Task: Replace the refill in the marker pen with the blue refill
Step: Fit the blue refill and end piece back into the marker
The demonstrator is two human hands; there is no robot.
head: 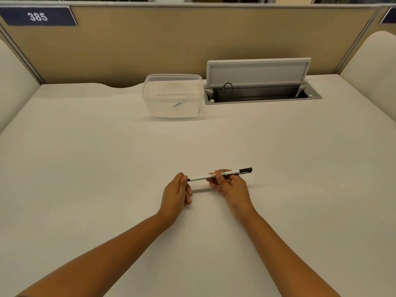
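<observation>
A slim white marker pen with a black cap is held level above the pale desk top, its long axis running left to right and rising slightly toward the capped end. The right hand is clamped on the middle of the barrel, thumb in front and fingers behind, so the black cap juts out past its far side. The left hand pinches the small dark end plug at the opposite tip, fingertips closed on it.

Judging from this, the step in hand is opening the tail end, and the coming pull or twist should run straight along the barrel, away from the right-hand hold toward the left.

The clear plastic tub sits well beyond both hands, slightly nearer the left one. A small bluish sliver inside it may be the blue refill, though it is too small to be sure.
</observation>
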